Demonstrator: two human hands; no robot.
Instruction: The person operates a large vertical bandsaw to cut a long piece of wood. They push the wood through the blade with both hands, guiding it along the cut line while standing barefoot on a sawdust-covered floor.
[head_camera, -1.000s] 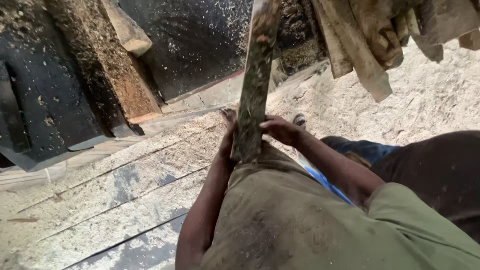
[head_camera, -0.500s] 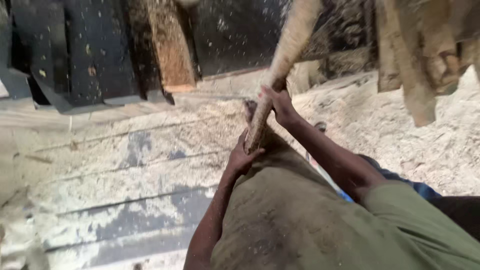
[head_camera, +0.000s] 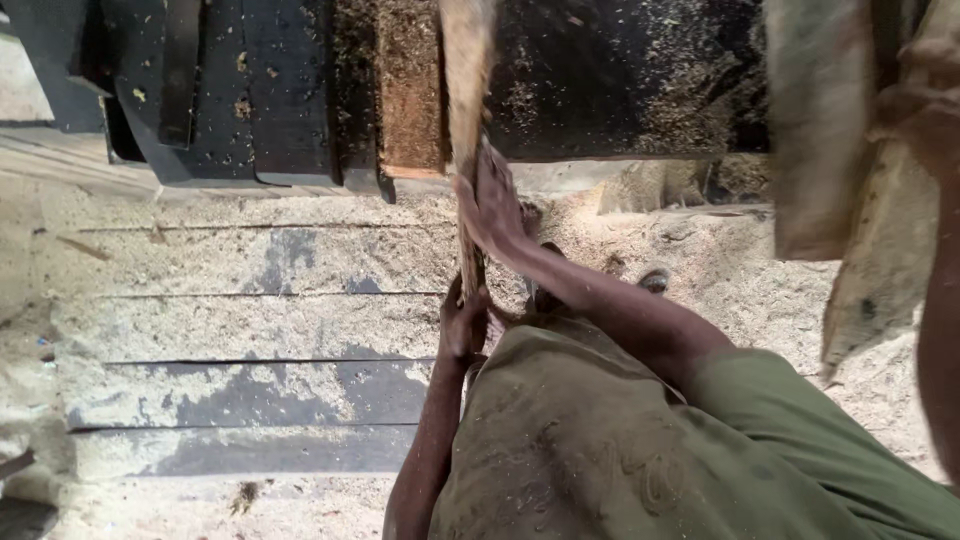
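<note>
Your left hand (head_camera: 463, 325) is closest to your body, wrapped shut around the lower end of a long wooden slat (head_camera: 467, 150). Your right hand (head_camera: 492, 208) sits higher on the same slat, fingers laid flat along its side, with the palm pressed against it; whether the thumb closes behind it cannot be told. The slat stands nearly upright, its blurred top leaving the upper edge of the view.

Below your hands lies a plank floor (head_camera: 250, 330) dusted with sawdust, with dark gaps between the boards. This area to your left is open. To your right, a sawdust heap (head_camera: 740, 290) covers the ground beside your feet.

Beyond the slat, a dark machine body (head_camera: 620, 80) spans the far side, with a sawdust-coated wooden block (head_camera: 410, 90) just left of the slat. Its front edge runs straight above the planks.

At the right, pale timber offcuts (head_camera: 870, 200) hang into view and close that side.
</note>
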